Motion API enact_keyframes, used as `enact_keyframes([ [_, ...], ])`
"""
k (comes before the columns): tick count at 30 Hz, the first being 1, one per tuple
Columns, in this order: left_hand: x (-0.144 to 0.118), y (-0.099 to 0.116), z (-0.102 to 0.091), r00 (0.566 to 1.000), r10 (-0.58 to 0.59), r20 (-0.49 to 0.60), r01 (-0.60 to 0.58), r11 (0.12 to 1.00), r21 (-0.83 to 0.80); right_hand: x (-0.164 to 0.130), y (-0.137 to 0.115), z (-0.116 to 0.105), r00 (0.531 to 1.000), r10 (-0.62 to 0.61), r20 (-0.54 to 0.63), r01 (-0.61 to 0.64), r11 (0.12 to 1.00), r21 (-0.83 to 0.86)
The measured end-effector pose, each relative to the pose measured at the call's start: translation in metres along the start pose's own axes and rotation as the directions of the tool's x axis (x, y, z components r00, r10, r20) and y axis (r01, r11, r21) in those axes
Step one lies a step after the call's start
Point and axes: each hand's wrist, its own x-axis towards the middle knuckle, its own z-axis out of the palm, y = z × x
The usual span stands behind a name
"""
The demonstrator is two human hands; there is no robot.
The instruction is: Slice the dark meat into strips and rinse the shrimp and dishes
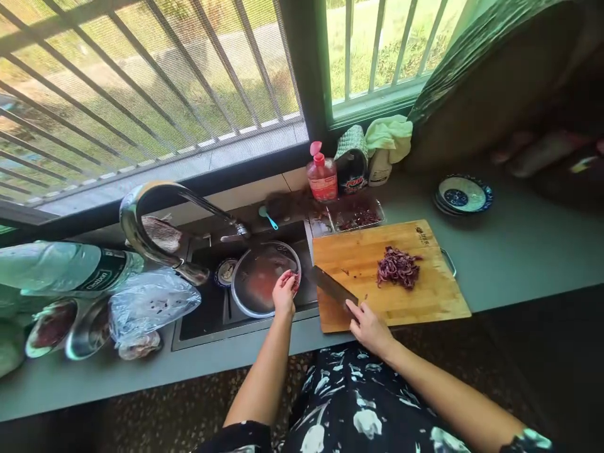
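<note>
Knife [330,286] clamped in right hand's [370,327] grip; left hand [284,292] seemingly closed on something reddish over the bowl [257,280].

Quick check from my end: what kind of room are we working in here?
Most likely a home kitchen, at a counter under a barred window. A sink with a curved faucet sits beside a wooden cutting board holding chopped purple vegetable, and the right hand holds a knife.
</note>
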Motion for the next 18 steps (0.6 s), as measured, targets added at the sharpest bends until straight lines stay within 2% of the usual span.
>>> enact_keyframes([
  [3,0.000,-0.001,0.003,1.000,0.002,-0.004,-0.002,1.000,0.001,-0.012,-0.001,0.019,1.000,-0.009,0.024,0.010,1.000,-0.015],
  [8,-0.001,-0.010,0.014,1.000,-0.005,0.014,0.004,1.000,0.029,-0.027,0.016,0.040,0.999,-0.032,-0.003,0.031,0.997,-0.064],
  [14,-0.003,-0.025,0.032,0.994,0.002,0.106,-0.017,0.989,0.145,-0.019,0.043,0.032,0.985,0.104,-0.139,-0.115,0.991,-0.072],
  [16,-0.005,-0.037,0.042,0.984,0.018,0.175,-0.060,0.969,0.240,-0.015,0.053,0.025,0.970,0.152,-0.191,-0.157,0.988,-0.011],
  [18,-0.010,-0.051,0.056,0.961,0.052,0.272,-0.153,0.918,0.366,-0.011,0.062,0.014,0.952,0.196,-0.236,-0.169,0.977,0.131],
])
